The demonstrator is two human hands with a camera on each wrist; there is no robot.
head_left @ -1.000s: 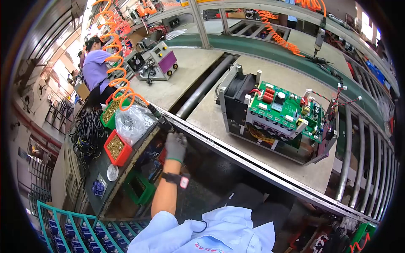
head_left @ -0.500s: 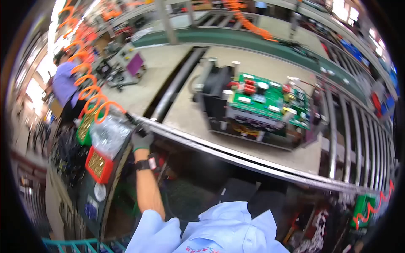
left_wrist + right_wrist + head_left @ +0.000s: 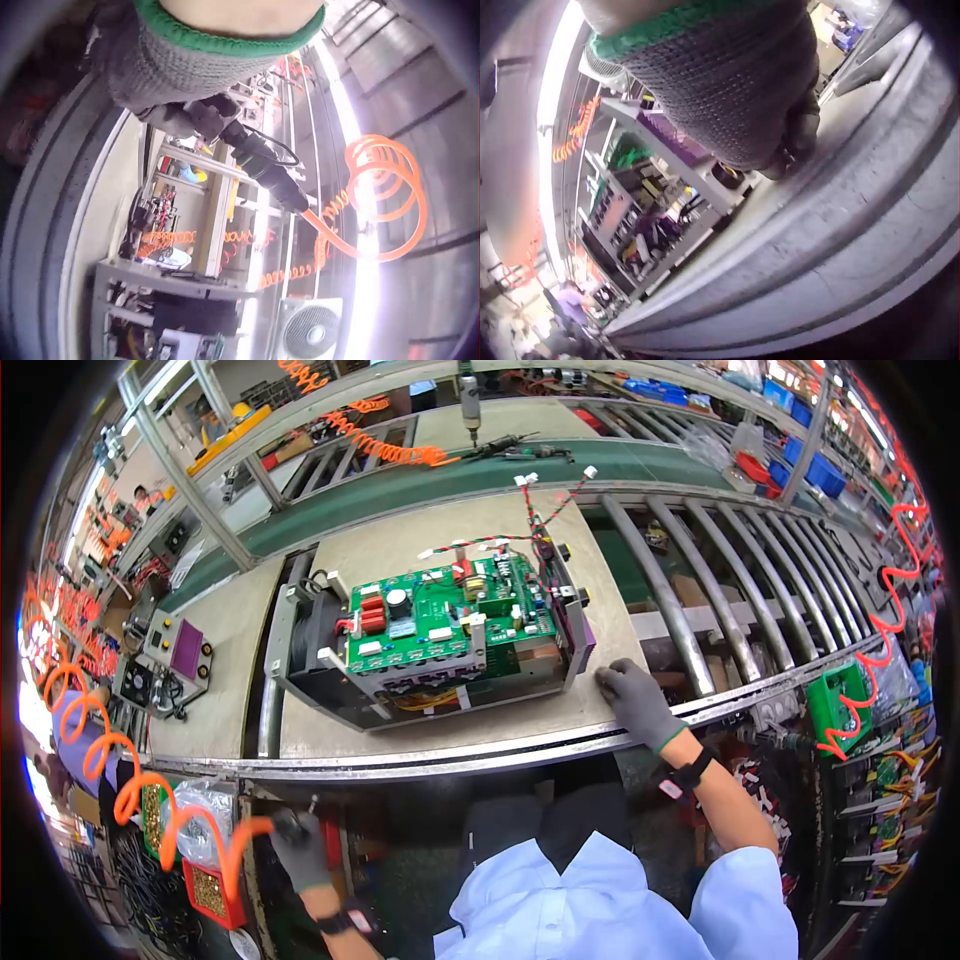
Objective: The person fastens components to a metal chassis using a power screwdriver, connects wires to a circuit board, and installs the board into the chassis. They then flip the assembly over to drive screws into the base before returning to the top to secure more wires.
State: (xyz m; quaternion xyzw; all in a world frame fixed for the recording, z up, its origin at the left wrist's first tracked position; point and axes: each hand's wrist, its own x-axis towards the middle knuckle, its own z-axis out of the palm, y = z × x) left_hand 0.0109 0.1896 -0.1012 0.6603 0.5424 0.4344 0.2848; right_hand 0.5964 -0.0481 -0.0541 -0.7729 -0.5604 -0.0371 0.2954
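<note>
Hands apart: left gripping a hose-fed tool, right beside an open machine

Low on this side, the person's left hand (image 3: pixel 300 850) has its fingers wrapped round a black tool (image 3: pixel 274 178), with an orange hose (image 3: pixel 421 202) trailing off it. Just left of that hand sits a red tray (image 3: pixel 222 918) of small brass-coloured pieces. The right hand (image 3: pixel 640 707) is at the near edge of a pale board (image 3: pixel 600 595); its fingertips are partly hidden, so I can't tell whether they pinch anything. Just beyond it and to its left stands the open machine (image 3: pixel 325 695), a green circuit board (image 3: pixel 430 600) on top, well apart from the tool. Farther off, metal rollers (image 3: pixel 722 600) lie to the right hand's right, and past both hands a green belt (image 3: pixel 625 458) crosses.

I'd judge this a readying step, the tool not yet at the machine. The next move seems to call for bringing the tool up over the rail (image 3: pixel 450 763) while keeping the hose off the circuit board.
</note>
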